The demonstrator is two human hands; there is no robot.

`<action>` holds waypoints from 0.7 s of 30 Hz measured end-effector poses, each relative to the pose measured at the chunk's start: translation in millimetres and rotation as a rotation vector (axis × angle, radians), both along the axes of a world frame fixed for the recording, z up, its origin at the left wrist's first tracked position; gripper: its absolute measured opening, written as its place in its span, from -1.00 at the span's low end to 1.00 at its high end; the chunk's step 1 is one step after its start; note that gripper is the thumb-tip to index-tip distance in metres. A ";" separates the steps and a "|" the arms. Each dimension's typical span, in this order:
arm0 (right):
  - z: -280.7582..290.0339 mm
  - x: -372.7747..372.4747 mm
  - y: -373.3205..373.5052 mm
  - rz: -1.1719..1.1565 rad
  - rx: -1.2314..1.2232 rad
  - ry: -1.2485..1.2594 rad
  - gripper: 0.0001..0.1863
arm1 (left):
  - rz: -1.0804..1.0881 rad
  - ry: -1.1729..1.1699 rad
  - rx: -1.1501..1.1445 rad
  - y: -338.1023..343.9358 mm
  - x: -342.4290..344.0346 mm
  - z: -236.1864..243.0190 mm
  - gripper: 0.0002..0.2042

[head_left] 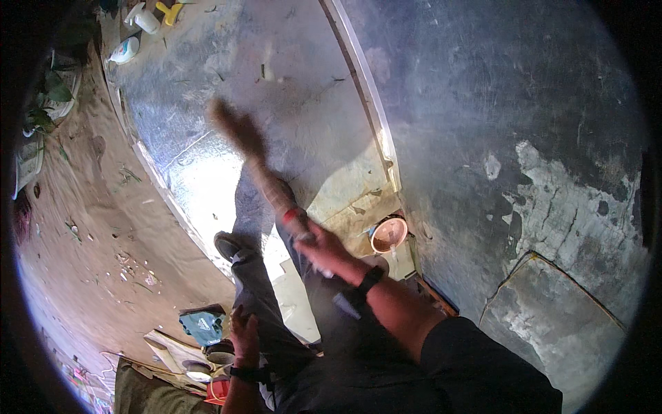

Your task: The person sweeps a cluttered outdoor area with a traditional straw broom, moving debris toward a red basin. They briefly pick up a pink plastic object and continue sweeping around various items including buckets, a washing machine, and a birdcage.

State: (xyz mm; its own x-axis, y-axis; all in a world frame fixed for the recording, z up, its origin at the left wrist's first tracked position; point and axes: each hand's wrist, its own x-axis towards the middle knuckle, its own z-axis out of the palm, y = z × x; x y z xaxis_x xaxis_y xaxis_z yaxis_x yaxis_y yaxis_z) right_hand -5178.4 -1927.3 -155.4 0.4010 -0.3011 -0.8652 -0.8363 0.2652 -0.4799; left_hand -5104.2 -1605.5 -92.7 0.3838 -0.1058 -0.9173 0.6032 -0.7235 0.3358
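Observation:
My right hand point(324, 248) grips the handle of a brown hand broom point(265, 179) with a red band near the hand. The broom's brushy far end points up and left over the smooth grey surface point(276, 83) and is smeared by motion. A grey handle end sticks out below my fist. My left hand point(244, 334) rests low beside my dark-trousered leg point(258, 290), its fingers loosely bent, with nothing seen in it. Both wrists wear dark bands. Several small green bits of leaf lie on the grey surface beyond the broom.
A pinkish round bowl point(389, 234) sits right of my legs, by a dark, peeling wall point(517, 103). Spray bottles point(143, 18) and a yellow tool point(169, 12) lie at the far left. Brown ground point(103, 207) holds scraps; a teal bag point(202, 326) lies near my left hand.

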 end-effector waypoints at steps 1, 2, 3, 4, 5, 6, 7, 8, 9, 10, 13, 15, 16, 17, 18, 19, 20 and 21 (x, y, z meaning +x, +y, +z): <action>-10.1 -0.5 -27.6 -0.007 0.026 0.143 -0.34 | -0.043 0.020 0.041 -1.8 -0.5 -0.9 -0.47; -20.5 0.1 -49.8 -0.064 -0.180 0.128 -0.38 | -0.065 -0.021 0.027 -2.2 -1.1 -2.1 -0.46; -31.2 0.0 -76.1 -0.104 -0.323 0.093 -0.40 | -0.084 -0.064 0.015 -1.9 -2.8 -3.9 -0.46; -47.0 6.0 -99.0 -0.175 -0.406 0.102 -0.48 | -0.039 -0.029 -0.003 -0.6 -4.2 -5.7 -0.45; -62.1 12.3 -121.3 -0.322 -0.344 0.131 -0.55 | 0.007 0.006 -0.019 0.9 -6.3 -7.0 -0.45; -78.3 21.8 -141.4 -0.332 -0.402 0.155 -0.62 | 0.046 0.060 -0.041 2.8 -7.4 -8.6 -0.45; -90.6 30.0 -155.0 -0.456 -0.295 0.126 -0.67 | -0.004 0.009 -0.006 4.6 -8.7 -8.9 -0.45; -107.0 46.5 -158.1 -0.481 -0.247 0.105 -0.67 | -0.060 -0.025 0.024 6.2 -9.4 -9.8 -0.46; -118.6 60.4 -151.9 -0.511 -0.202 0.122 -0.66 | -0.119 -0.053 0.053 7.6 -9.7 -9.7 -0.46; -126.6 73.7 -132.0 -0.358 -0.284 0.096 -0.65 | -0.038 0.021 0.055 8.3 -10.4 -10.2 -0.47; -121.9 110.2 -39.5 -0.098 -0.227 -0.017 -0.58 | 0.055 0.118 0.034 8.6 -11.3 -11.7 -0.48; -97.0 125.3 23.1 0.241 -0.123 -0.043 -0.47 | -0.078 0.027 -0.004 7.6 -12.5 -12.8 -0.48; -85.5 130.8 42.7 0.354 -0.049 -0.119 -0.43 | -0.031 0.040 -0.005 7.5 -12.6 -12.6 -0.48; -74.6 133.1 58.2 0.455 0.018 -0.244 -0.39 | 0.021 0.060 -0.011 7.0 -13.6 -12.4 -0.48; -63.0 130.1 69.9 0.494 0.009 -0.240 -0.35 | 0.069 0.098 0.017 6.9 -13.7 -11.1 -0.48; -52.4 126.4 78.0 0.522 -0.008 -0.262 -0.30 | 0.083 0.090 -0.002 6.5 -13.4 -9.9 -0.48; -46.4 121.3 77.0 0.495 -0.060 -0.271 -0.29 | 0.093 0.099 0.006 5.8 -13.7 -8.1 -0.49; -43.2 109.6 65.5 0.433 -0.074 -0.284 -0.29 | 0.102 0.113 0.010 4.9 -12.5 -6.5 -0.49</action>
State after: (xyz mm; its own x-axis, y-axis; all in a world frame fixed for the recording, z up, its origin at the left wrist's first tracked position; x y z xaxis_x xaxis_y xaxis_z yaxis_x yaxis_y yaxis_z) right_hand -5068.7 -1861.8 -198.6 0.7178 -0.1125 -0.6871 -0.6963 -0.1195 -0.7078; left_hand -5116.7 -1600.7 -99.2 0.2868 -0.0619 -0.9560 0.7073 -0.6594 0.2549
